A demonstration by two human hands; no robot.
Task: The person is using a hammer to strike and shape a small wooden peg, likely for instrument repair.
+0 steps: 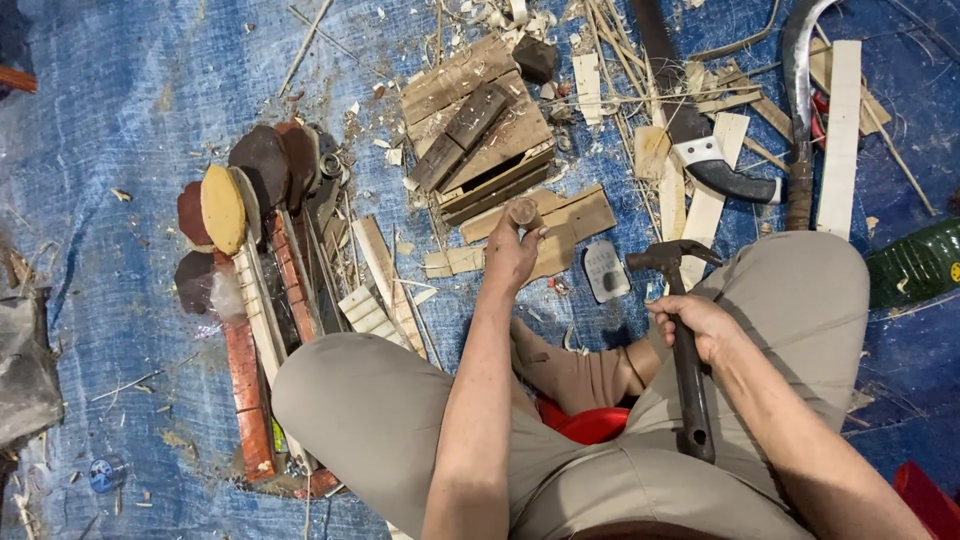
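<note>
The left hand (512, 250) pinches what looks like a small wooden plug (523, 211); the right hand (695, 325) grips a hammer (683, 340). Wood scraps (560, 215) lie just beyond, a slatted wooden block (485, 125) farther off.

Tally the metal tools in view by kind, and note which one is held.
Hammers: 1, the hammer gripped in the right hand
Curved sickles: 1, the sickle lying on the blue tarp
Large knives: 1, the black-handled knife beside it
Total: 3

A blue tarp (140, 110) lies under khaki trousers (370, 410), a dark hammer (685, 340), and a red stool (590, 425).
</note>
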